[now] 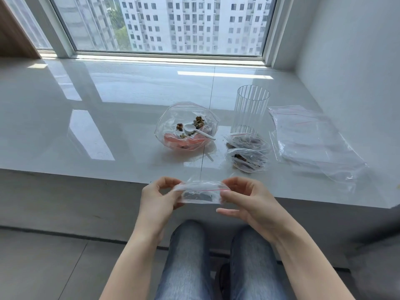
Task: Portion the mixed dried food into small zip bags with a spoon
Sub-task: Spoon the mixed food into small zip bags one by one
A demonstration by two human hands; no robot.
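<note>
Hard to make out: contents of the small zip bag (202, 194), only a dark smear showing through crumpled clear plastic with a thin red zip line along the top. Fingertips partly hidden behind the plastic on both sides. Held in the air between the two hands, in front of the sill's near edge and above the knees. Pinched at its left end by the left hand (158, 197), thumb and fingers curled round the plastic; pinched at its right end by the right hand (243, 199), lower fingers stretched out beneath.

Beyond the grip, on the glossy windowsill (108, 118): large open zip bag (187, 128) of mixed dried food, brown and pinkish-red pieces, a white spoon (194, 131) lying inside. Beyond and right of the grip: two filled small bags (246, 151), a ribbed clear glass (251, 111) behind them. Farther right: stack of empty zip bags (311, 139).
</note>
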